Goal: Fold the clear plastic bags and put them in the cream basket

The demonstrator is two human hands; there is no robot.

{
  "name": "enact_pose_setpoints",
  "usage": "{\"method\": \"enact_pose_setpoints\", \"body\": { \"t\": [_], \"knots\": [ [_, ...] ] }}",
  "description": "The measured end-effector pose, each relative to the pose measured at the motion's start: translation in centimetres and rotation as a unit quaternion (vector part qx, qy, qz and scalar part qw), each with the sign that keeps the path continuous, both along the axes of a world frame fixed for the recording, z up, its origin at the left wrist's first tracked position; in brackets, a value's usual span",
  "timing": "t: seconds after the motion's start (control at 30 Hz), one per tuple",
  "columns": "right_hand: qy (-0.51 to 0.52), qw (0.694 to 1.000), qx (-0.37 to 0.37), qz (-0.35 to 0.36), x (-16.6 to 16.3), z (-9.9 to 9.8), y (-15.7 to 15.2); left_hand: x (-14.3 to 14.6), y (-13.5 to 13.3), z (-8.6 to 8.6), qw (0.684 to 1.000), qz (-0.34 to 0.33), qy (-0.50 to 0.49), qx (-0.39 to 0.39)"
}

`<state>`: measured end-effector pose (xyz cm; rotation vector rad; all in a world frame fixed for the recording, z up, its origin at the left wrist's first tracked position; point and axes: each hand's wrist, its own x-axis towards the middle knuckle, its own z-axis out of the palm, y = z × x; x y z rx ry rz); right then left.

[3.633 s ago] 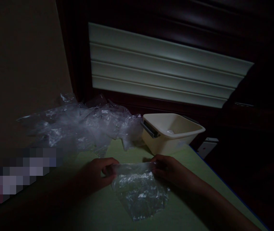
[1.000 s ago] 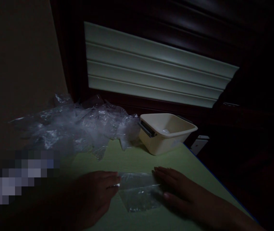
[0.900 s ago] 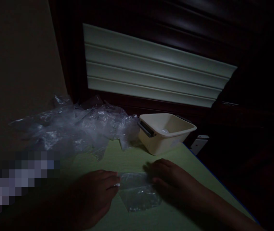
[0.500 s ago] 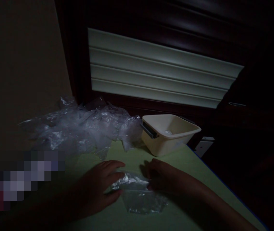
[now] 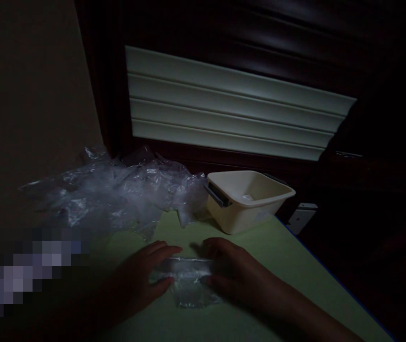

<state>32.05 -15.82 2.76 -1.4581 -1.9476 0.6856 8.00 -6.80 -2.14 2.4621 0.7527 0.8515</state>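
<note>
The clear, crinkled plastic bag (image 5: 192, 290) lay on the flat, green bench (image 5: 185, 230) between the left grip (image 5: 146, 268) and right grip (image 5: 233, 266), both spread.

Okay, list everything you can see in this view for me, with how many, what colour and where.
Bag: one, clear, on the table between the hands
Plastic pile: one, clear, back left of the table; pieces uncountable
Tub: one, cream with dark handles, right of the pile
Scrap: one, pale, inside the tub; unidentifiable
Slab: one, white, right of the tub
Table: one, green with blue edge, foreground
Panel: one, slatted, pale, behind the table
Wall: one, dull brown, left
Pixelated patch: one, mixed colours, lower left; contents hidden
Left hand: one, bare, at the bag's left
Right hand: one, bare, at its right
</note>
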Motion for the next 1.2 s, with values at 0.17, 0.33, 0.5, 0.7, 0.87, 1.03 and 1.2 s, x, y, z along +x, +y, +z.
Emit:
{"method": "enact_pose_setpoints", "body": {
  "t": [0.17,0.33,0.5,0.7,0.87,1.03,1.2],
  "knots": [
    [0.006,1.000,0.009,-0.018,0.1,-1.4,1.0,0.1,0.6,0.7,0.998,0.006,-0.015,-0.056],
    [0.038,0.998,0.042,-0.003,-0.1,-1.7,1.6,0.4,0.8,0.2,0.994,-0.002,-0.034,-0.106],
    [0.044,0.998,0.037,-0.010,0.0,-1.8,1.8,0.5,0.3,0.2,0.995,0.017,-0.010,-0.100],
    [0.053,0.999,0.000,0.000,0.2,-1.3,1.7,0.4,0.1,1.6,0.995,0.037,0.033,-0.089],
    [0.042,0.999,-0.008,-0.004,0.3,-1.0,1.8,0.1,0.3,1.8,0.995,0.020,0.049,-0.090],
    [0.030,1.000,-0.002,-0.004,0.4,-1.5,2.0,0.0,0.6,1.2,0.997,-0.016,0.053,-0.047],
    [0.029,0.999,0.023,0.003,0.8,-1.0,1.7,0.0,0.5,1.1,0.997,-0.043,0.056,0.016]
  ]
}}
